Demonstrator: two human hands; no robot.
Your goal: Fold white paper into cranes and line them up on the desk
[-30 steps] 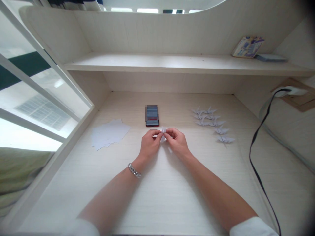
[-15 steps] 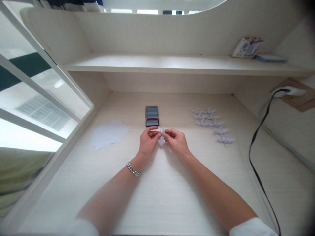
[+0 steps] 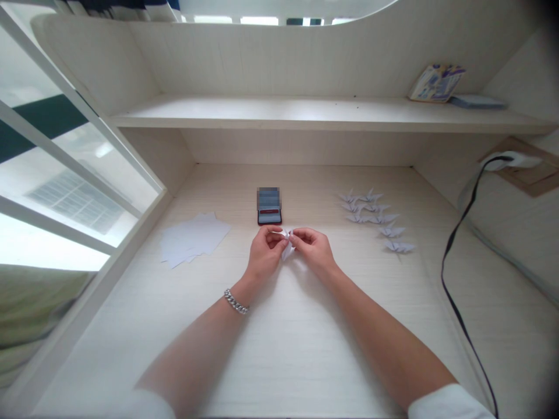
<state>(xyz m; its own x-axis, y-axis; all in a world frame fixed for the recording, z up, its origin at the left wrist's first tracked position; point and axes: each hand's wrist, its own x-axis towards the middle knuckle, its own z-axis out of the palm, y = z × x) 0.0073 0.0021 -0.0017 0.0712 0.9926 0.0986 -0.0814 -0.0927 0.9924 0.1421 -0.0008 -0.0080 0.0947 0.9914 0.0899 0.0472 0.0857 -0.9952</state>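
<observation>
Head view, the only one: phone (image 3: 269, 216), dark-edged, lying on the pale desk (image 3: 283, 349), taken as landmark. Small folded piece of white paper (image 3: 286, 252) just nearer the wearer than the phone and slightly to its right, held between two hands. Left hand (image 3: 265, 251), almost directly on the near side of the phone: thumb and fingers pinching the paper's left side, index finger reaching out above the pinch. Right hand (image 3: 315, 251), near side and right of the phone: thumb and forefinger pinching the paper's right side, other fingers curled. Fine folds hidden by fingertips; whether the piece touches the desk, cannot tell. Handling, by judgement: next to no weight, crisp at creases but soft across single layers, not slippery, easily torn or crushed at thin points; best held lightly by thumb and fingertip on the thick layered middle, tips left unsqueezed. Well right of the phone, a group of white folded paper birds (image 3: 379, 219), wings pointed, some overlapping in view. Left of the phone, a loose, fanned pile of white sheets (image 3: 194, 237). Silver chain bracelet (image 3: 236, 302) on the left wrist, nearer the wearer than the phone.
</observation>
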